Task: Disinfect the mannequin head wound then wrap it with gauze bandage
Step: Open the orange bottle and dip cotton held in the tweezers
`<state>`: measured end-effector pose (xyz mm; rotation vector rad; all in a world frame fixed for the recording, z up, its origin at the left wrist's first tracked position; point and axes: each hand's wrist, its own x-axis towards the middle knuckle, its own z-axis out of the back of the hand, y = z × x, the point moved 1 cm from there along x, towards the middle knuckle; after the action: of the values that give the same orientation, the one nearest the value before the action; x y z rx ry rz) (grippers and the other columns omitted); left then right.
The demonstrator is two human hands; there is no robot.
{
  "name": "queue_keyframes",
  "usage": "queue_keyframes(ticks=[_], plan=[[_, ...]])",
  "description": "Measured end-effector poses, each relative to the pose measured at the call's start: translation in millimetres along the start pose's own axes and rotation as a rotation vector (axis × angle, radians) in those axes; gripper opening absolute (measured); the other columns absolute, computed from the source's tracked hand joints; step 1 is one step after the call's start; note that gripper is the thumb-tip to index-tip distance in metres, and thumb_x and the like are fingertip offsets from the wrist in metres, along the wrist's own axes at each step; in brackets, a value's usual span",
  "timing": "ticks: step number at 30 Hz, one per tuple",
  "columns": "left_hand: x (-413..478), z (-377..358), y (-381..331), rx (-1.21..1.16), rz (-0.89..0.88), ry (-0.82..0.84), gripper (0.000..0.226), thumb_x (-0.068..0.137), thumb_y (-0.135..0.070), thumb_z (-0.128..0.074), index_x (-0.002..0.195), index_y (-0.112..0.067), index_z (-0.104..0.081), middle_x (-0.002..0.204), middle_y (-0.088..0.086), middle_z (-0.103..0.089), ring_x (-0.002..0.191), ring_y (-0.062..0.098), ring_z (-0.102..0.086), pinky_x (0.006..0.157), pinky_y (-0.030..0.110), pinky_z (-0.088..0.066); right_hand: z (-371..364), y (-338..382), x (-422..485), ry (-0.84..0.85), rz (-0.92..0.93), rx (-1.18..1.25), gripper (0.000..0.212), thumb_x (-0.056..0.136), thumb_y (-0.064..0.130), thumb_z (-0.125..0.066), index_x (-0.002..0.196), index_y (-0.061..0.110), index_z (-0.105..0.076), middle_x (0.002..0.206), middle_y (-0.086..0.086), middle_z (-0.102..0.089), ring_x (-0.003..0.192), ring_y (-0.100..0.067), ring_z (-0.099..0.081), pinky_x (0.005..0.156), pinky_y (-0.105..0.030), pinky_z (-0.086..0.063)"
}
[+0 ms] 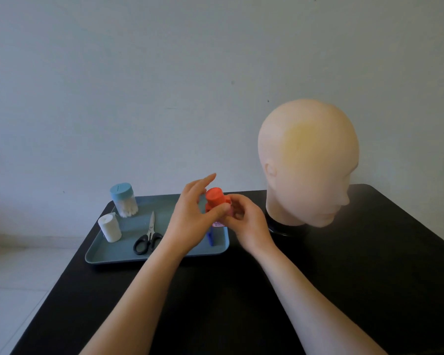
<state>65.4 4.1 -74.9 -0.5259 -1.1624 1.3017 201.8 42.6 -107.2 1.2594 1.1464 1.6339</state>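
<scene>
Over a grey-blue plastic tray (pixel 118 255), the right hand (pixel 248 222) curls round a small orange-capped plastic bottle (pixel 215 198); the left hand (pixel 189 222) pinches its cap. The bald beige mannequin head (pixel 308 160) stands nearby. A jerky twist could spill liquid.

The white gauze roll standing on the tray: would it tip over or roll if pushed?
The gauze roll stands on end, taller than wide, so a high push would probably topple it. Being round, it might then roll to the rim of the tray. It looks like soft rolled cloth, likely light.
</scene>
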Motion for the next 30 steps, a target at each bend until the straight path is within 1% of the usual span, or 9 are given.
queue_keyframes(ticks=[2,5,11,14,18,21,25,28,30], plan=[[-3,2,4,-0.017,-0.055,0.071,0.06,0.088,-0.011,-0.067,0.139,-0.036,-0.047,0.142,-0.009,-0.042,0.132,0.003,-0.041,0.111,0.028,-0.035,2,-2,0,0.011,0.011,-0.04,0.031,0.077,0.015,-0.078,0.105,0.019,-0.064,0.096,-0.001,-0.071,0.09,-0.019,-0.067,0.084,-0.042,-0.055],[-3,1,8,-0.061,-0.111,0.089,0.051,0.091,0.0,-0.058,0.13,-0.033,-0.057,0.133,-0.011,-0.054,0.125,0.003,-0.05,0.107,0.031,-0.041,5,-5,-2,0.02,0.018,-0.06,0.032,0.077,0.014,-0.077,0.104,0.024,-0.063,0.095,0.003,-0.07,0.089,-0.012,-0.067,0.083,-0.035,-0.055],[1,-7,15,-0.011,-0.1,-0.009,0.038,0.088,-0.018,-0.068,0.119,-0.038,-0.062,0.11,-0.011,-0.057,0.105,0.001,-0.058,0.099,0.029,-0.046,7,-8,-6,0.021,0.022,-0.057,0.036,0.075,0.011,-0.077,0.103,0.028,-0.061,0.098,0.003,-0.069,0.093,-0.013,-0.066,0.084,-0.031,-0.054],[-2,-4,16,-0.001,-0.11,0.011,0.051,0.085,-0.025,-0.072,0.132,-0.033,-0.054,0.122,-0.01,-0.048,0.115,0.001,-0.051,0.102,0.018,-0.04,8,-8,-7,0.022,0.022,-0.084,0.036,0.076,0.015,-0.077,0.108,0.021,-0.061,0.1,0.004,-0.068,0.096,-0.014,-0.064,0.086,-0.035,-0.053],[-7,7,15,0.079,-0.238,0.116,0.053,0.089,-0.004,-0.065,0.134,-0.029,-0.054,0.134,-0.01,-0.048,0.127,0.003,-0.045,0.105,0.017,-0.035,8,-8,-8,0.01,0.058,-0.151,0.035,0.078,0.012,-0.076,0.107,0.023,-0.061,0.097,0.007,-0.067,0.093,-0.012,-0.063,0.085,-0.035,-0.053],[-9,7,14,0.128,-0.274,0.114,0.044,0.089,-0.001,-0.063,0.127,-0.023,-0.062,0.121,-0.008,-0.057,0.115,-0.001,-0.051,0.097,0.01,-0.036,6,-9,-9,0.017,0.084,-0.185,0.035,0.078,0.013,-0.076,0.107,0.024,-0.061,0.099,0.006,-0.066,0.095,-0.012,-0.062,0.084,-0.034,-0.053],[-10,2,16,0.163,-0.203,0.013,0.044,0.087,-0.022,-0.069,0.129,-0.026,-0.058,0.106,-0.012,-0.054,0.099,-0.006,-0.052,0.089,0.007,-0.037,7,-9,-9,0.019,0.129,-0.254,0.033,0.078,0.017,-0.076,0.107,0.025,-0.061,0.098,0.01,-0.065,0.093,-0.007,-0.06,0.08,-0.023,-0.05],[-11,1,17,0.178,-0.172,0.035,0.055,0.085,-0.031,-0.07,0.136,-0.03,-0.049,0.116,-0.011,-0.047,0.109,-0.007,-0.047,0.095,0.006,-0.035,8,-8,-9,0.02,0.159,-0.269,0.027,0.081,0.022,-0.075,0.104,0.026,-0.061,0.093,0.013,-0.063,0.088,-0.003,-0.058,0.076,-0.015,-0.046],[-11,1,16,0.192,-0.22,0.088,0.055,0.087,-0.018,-0.069,0.138,-0.028,-0.049,0.127,-0.007,-0.043,0.119,-0.004,-0.043,0.102,0.011,-0.034,9,-8,-8,0.001,0.172,-0.263,0.029,0.08,0.019,-0.075,0.102,0.029,-0.061,0.09,0.014,-0.062,0.085,-0.001,-0.057,0.073,-0.011,-0.044]])
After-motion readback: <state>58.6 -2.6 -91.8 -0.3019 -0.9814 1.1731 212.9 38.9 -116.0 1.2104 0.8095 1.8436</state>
